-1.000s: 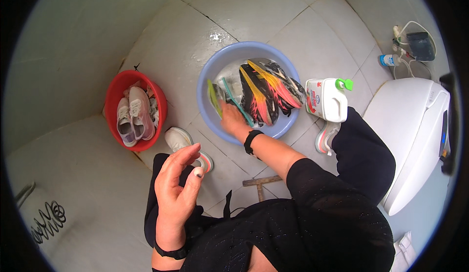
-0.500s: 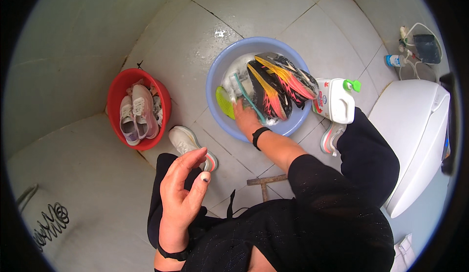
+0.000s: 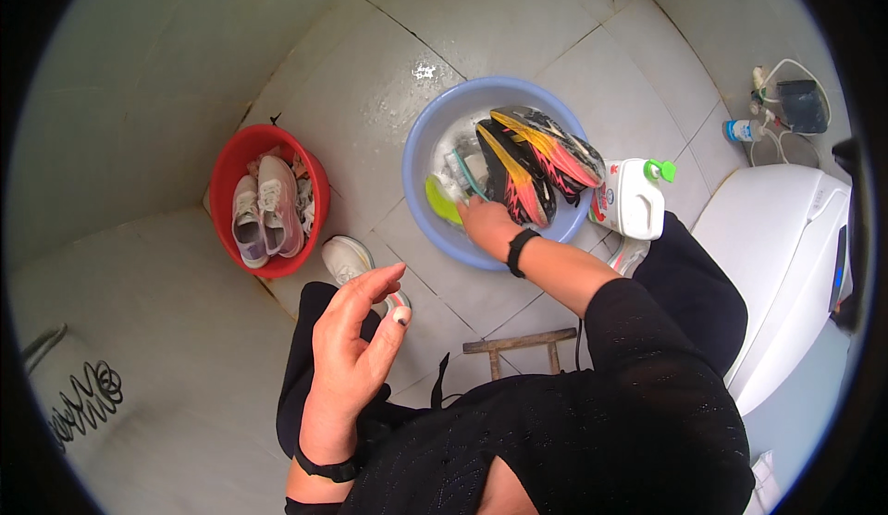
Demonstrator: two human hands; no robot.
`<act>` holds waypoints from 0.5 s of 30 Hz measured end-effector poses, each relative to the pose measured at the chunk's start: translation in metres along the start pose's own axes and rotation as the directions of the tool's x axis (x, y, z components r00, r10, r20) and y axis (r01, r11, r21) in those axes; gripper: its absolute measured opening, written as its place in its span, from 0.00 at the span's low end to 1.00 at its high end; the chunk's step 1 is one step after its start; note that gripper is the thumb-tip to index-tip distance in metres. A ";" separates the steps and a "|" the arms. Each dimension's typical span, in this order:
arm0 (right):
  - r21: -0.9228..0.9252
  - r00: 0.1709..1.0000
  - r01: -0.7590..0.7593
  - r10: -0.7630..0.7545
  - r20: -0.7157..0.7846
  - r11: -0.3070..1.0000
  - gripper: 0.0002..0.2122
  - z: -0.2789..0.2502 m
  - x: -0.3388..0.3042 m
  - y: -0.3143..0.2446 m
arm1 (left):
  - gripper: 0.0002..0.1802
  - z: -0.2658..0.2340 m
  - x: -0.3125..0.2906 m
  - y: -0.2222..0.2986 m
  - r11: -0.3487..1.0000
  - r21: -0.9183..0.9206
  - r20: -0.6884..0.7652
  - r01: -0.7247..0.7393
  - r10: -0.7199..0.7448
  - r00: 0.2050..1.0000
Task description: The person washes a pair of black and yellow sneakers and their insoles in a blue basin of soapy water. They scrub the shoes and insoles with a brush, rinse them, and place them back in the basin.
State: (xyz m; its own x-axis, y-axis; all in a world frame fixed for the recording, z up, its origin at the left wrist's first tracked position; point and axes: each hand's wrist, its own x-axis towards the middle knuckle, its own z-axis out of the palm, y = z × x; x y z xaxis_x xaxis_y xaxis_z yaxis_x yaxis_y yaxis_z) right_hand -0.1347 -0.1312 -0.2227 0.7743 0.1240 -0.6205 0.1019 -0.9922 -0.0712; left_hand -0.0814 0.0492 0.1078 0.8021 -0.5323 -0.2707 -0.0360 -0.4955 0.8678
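Note:
My right hand [image 3: 488, 225] reaches into the blue basin [image 3: 413, 149], its fingers closed over the lower end of a teal-handled brush [image 3: 469, 173]. The brush slants across soapy water, its bristles hard to make out in the suds. Beside my fingertips is a lime-green flat item [image 3: 441, 200] whose kind I cannot tell. Right of the brush, a pair of black sneakers [image 3: 546, 149] with yellow and pink patterns leans in the basin. My left hand [image 3: 350, 339] hovers above my left knee, thumb apart from the fingers, holding nothing.
At left, a red basin [image 3: 319, 168] holds pale shoes [image 3: 275, 202] and crumpled paper. A white jug with a green cap [image 3: 636, 198] touches the blue basin's right side. A white toilet [image 3: 768, 237] stands at right. Below the blue basin is a small wooden stool [image 3: 518, 341].
My right hand has shifted from beside the brush handle onto its lower end. The view has moved slightly. My left hand keeps its pose.

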 end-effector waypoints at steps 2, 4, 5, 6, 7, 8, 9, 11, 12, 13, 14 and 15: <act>0.076 0.962 0.017 0.004 -0.273 0.997 0.30 -0.019 -0.028 0.010 | 0.20 0.000 -0.002 0.001 1.000 0.006 0.003 -0.015 0.015 1.000; -0.008 0.959 0.032 -0.033 -0.282 0.999 0.31 -0.027 -0.044 0.014 | 0.20 0.000 -0.003 0.003 1.000 0.011 0.013 -0.019 0.019 1.000; -0.053 0.915 0.044 -0.062 -0.400 0.998 0.32 -0.027 -0.048 0.014 | 0.20 0.000 -0.003 0.004 1.000 0.012 0.016 -0.017 0.017 1.000; -0.102 0.945 0.045 -0.075 -0.319 0.994 0.34 -0.024 -0.045 0.012 | 0.20 0.002 -0.003 0.005 1.000 0.013 0.020 -0.014 0.014 1.000; -0.230 0.972 0.046 -0.097 -0.216 0.972 0.33 -0.019 -0.042 0.009 | 0.20 0.003 -0.004 0.005 1.000 0.017 0.028 -0.015 0.014 0.999; -0.358 0.986 0.051 -0.104 -0.130 0.932 0.32 -0.012 -0.035 0.006 | 0.20 0.004 -0.003 0.006 1.000 0.023 0.035 -0.017 0.017 0.999; -0.491 0.994 0.075 -0.102 -0.029 0.868 0.32 -0.003 -0.028 0.001 | 0.20 0.004 -0.003 0.007 0.999 0.030 0.043 -0.017 0.016 0.999; -0.525 0.996 -0.086 0.079 -0.035 0.847 0.31 0.015 -0.007 -0.013 | 0.21 0.006 -0.002 0.008 0.999 0.036 0.068 -0.009 0.007 0.998; -0.596 0.999 -0.039 0.038 -0.015 0.802 0.31 0.023 0.000 -0.018 | 0.21 0.006 -0.001 0.008 0.999 0.038 0.082 -0.009 0.006 0.997; -0.542 0.996 0.070 -0.029 0.084 0.837 0.31 0.030 0.008 -0.020 | 0.21 0.006 0.000 0.008 0.999 0.048 0.090 0.004 -0.009 0.996; -0.492 0.981 0.167 -0.095 0.167 0.854 0.31 0.036 0.015 -0.022 | 0.21 0.007 0.000 0.008 0.999 0.051 0.095 0.018 -0.023 0.995; -0.308 0.992 0.123 -0.107 0.067 0.943 0.29 0.040 0.020 -0.021 | 0.21 0.007 0.000 0.007 0.998 0.051 0.101 0.023 -0.028 0.995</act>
State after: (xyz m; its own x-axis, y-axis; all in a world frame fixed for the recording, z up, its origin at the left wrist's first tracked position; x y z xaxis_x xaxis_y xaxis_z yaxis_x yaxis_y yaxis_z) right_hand -0.1463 -0.1083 -0.2645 0.7151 0.2291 -0.6604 0.3837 -0.9184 0.0968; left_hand -0.0854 0.0408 0.1108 0.7386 -0.5847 -0.3356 -0.0481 -0.5422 0.8389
